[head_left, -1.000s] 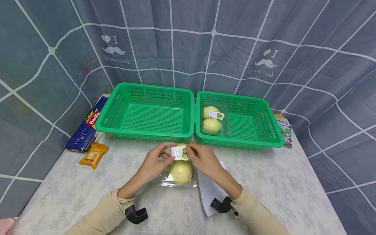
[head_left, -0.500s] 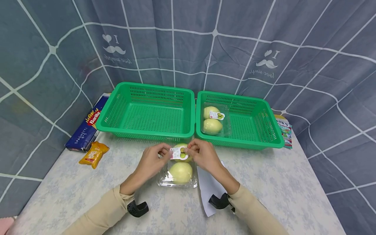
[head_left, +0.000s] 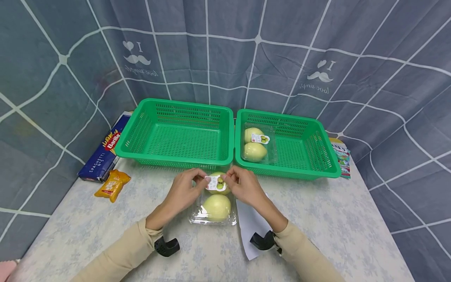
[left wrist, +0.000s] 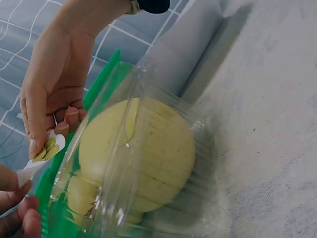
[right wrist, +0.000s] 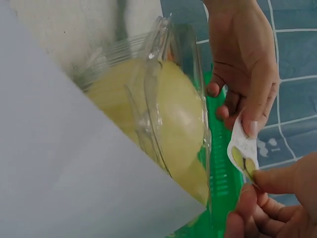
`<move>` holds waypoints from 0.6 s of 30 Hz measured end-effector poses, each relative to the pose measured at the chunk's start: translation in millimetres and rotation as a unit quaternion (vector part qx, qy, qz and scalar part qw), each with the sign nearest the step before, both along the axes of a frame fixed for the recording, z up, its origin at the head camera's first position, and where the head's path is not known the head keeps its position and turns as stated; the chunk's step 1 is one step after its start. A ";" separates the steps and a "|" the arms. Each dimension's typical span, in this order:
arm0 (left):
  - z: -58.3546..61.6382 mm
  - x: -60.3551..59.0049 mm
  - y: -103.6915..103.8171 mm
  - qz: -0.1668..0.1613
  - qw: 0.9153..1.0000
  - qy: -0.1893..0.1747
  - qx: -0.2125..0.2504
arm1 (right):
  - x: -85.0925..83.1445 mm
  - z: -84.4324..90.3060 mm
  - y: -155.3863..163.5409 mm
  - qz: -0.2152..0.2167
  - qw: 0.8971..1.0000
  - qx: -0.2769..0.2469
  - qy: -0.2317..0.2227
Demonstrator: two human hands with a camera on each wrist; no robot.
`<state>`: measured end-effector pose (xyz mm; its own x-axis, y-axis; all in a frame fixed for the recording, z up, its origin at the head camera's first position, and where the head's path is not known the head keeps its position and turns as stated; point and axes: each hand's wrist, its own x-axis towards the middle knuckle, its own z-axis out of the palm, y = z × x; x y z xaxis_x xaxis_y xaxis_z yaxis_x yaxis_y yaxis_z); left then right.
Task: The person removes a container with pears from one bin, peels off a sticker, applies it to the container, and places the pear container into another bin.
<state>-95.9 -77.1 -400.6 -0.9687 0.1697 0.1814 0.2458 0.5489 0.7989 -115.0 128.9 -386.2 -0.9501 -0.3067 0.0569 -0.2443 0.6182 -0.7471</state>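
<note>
Clear plastic box [head_left: 213,205] with two pale green round fruits sits on the flowery surface [head_left: 317,219], low in the middle of the head view, just in front of the two green plastic baskets [head_left: 176,133]. The left hand [head_left: 184,192] and the right hand [head_left: 243,187] each pinch one end of the small white sticker [head_left: 215,183] with green fruit pictures, held just above the box's far end. The sticker does not look pressed flat yet, so I think sticking it down is left to do. A twin box [head_left: 256,143], sticker already on, lies in the right basket. The near box's long side runs from the person toward the baskets, and the sticker stretches left to right across it
</note>
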 end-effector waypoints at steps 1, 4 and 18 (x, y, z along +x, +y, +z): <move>1.0 -0.1 -0.1 -0.004 1.000 -0.006 0.002 | -0.3 0.5 0.5 0.004 1.000 0.004 0.000; 1.6 -0.3 -0.5 -0.011 1.000 -0.020 -0.001 | -1.0 1.9 1.6 0.013 1.000 0.019 -0.006; -2.8 -0.5 3.4 -0.001 0.989 0.029 -0.148 | -1.3 -9.7 -5.1 0.018 0.991 0.116 0.059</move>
